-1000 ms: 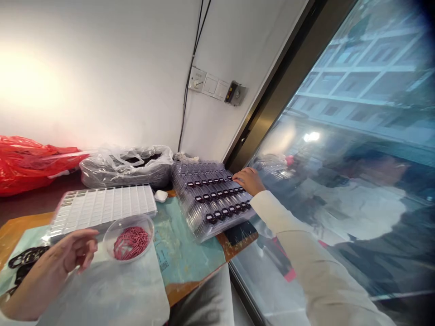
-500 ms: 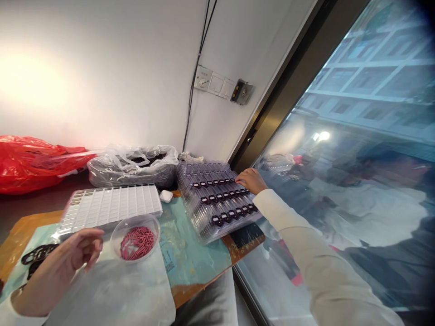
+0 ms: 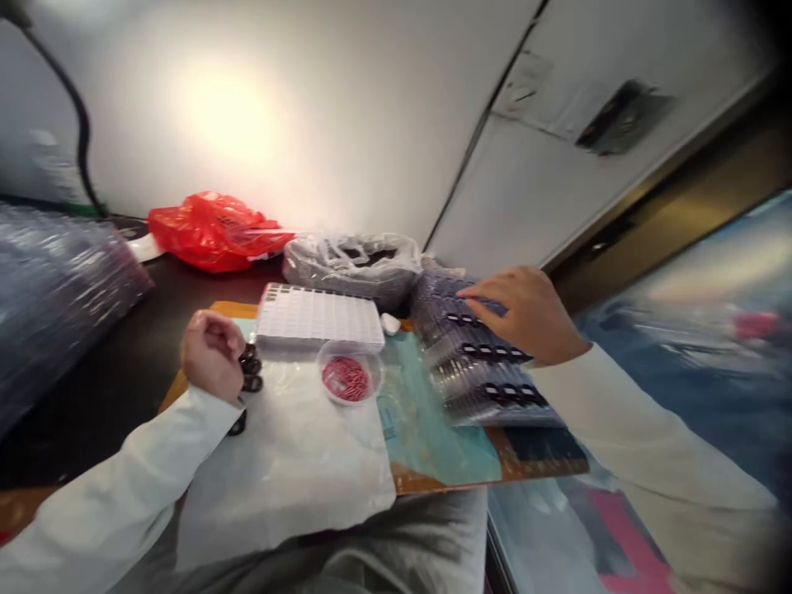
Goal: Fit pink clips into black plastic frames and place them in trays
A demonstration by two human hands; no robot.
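My right hand (image 3: 523,313) hovers over the stacked clear plastic trays (image 3: 458,388), its thumb and index finger apart and nothing seen between them. Rows of small black parts (image 3: 511,393) with pale centres sit in the top tray. On the left, my left hand (image 3: 214,355) has its fingers curled, beside several black rings (image 3: 251,367); whether it holds anything is hidden. A round clear tub (image 3: 350,375) of thin red pieces stands on the white sheet (image 3: 290,462), in front of a white compartment tray (image 3: 318,316).
Behind are a red plastic bag (image 3: 214,231) and a clear bag (image 3: 352,264) with dark contents. Wrapped clear trays (image 3: 55,289) stand at far left. A small white case (image 3: 389,323) lies near the tray. A window is at right.
The view has swung left, showing the wrapped trays and a lamp's arm. My right hand has drawn back over the tray stack with fingers spread. My left hand has curled near the black rings.
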